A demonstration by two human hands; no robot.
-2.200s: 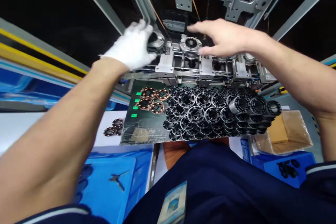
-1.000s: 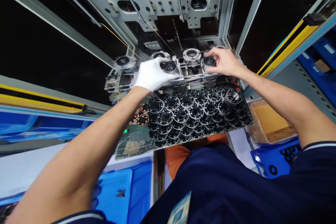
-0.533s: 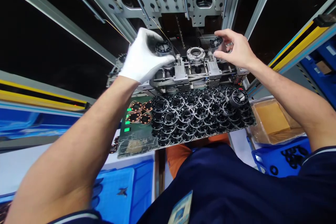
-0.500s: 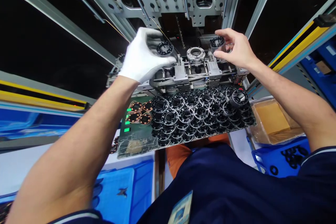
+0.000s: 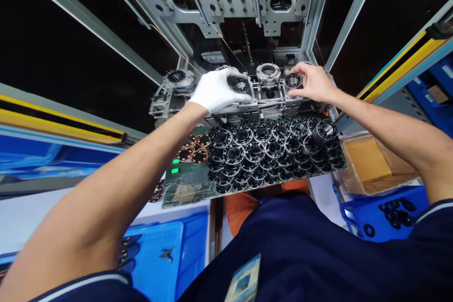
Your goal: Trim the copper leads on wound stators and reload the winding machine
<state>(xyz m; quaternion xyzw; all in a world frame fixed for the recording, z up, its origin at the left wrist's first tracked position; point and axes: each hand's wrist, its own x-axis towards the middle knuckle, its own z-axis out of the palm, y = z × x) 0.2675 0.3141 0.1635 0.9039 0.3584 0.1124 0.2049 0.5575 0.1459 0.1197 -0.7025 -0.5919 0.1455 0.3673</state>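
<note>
My left hand (image 5: 221, 90), in a white glove, has its thumb and fingers closed round a black-topped stator core (image 5: 241, 86) at the front of the winding machine's fixture row. Bare, my right hand (image 5: 314, 83) grips a second stator core (image 5: 293, 81) farther right, thumb at the front and fingers behind. Between the two hands stands a metal ring fixture (image 5: 268, 72). Another fixture (image 5: 179, 78) with a black ring shows left of the glove. Part of the fixture behind the glove is hidden.
Stacked black stator cores (image 5: 255, 152) fill much of the green board (image 5: 184, 192) before me. Copper-wound stators (image 5: 198, 155) lie at its left. Thin wires hang from the machine head (image 5: 237, 4) above. A cardboard box (image 5: 371, 160) and blue trays (image 5: 155, 259) flank me.
Both hands have come down toward the front of the fixture row, each still holding its stator core. The left hand has also shifted right. The view has moved slightly.
</note>
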